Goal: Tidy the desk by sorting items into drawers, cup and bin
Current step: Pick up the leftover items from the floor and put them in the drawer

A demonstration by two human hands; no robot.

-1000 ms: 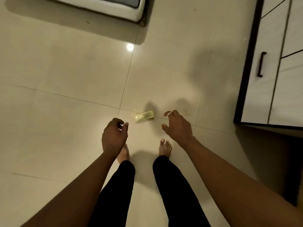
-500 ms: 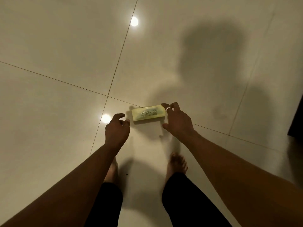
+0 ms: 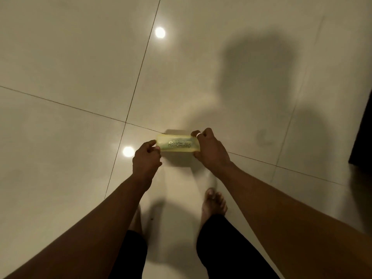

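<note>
Both hands have closed onto the yellow case (image 3: 177, 145): left hand (image 3: 146, 161) pinches its left end, right hand (image 3: 211, 151) grips its right end. It sits low over the floor (image 3: 80, 67); lifting and sorting remain.

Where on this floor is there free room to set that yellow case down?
The glossy beige floor tiles lie bare left of the long grout line and beyond the translucent yellow plastic case, as far as the dark furniture edge at right. It is crowded only around the bare feet, below the left hand and right hand gripping the case.
</note>
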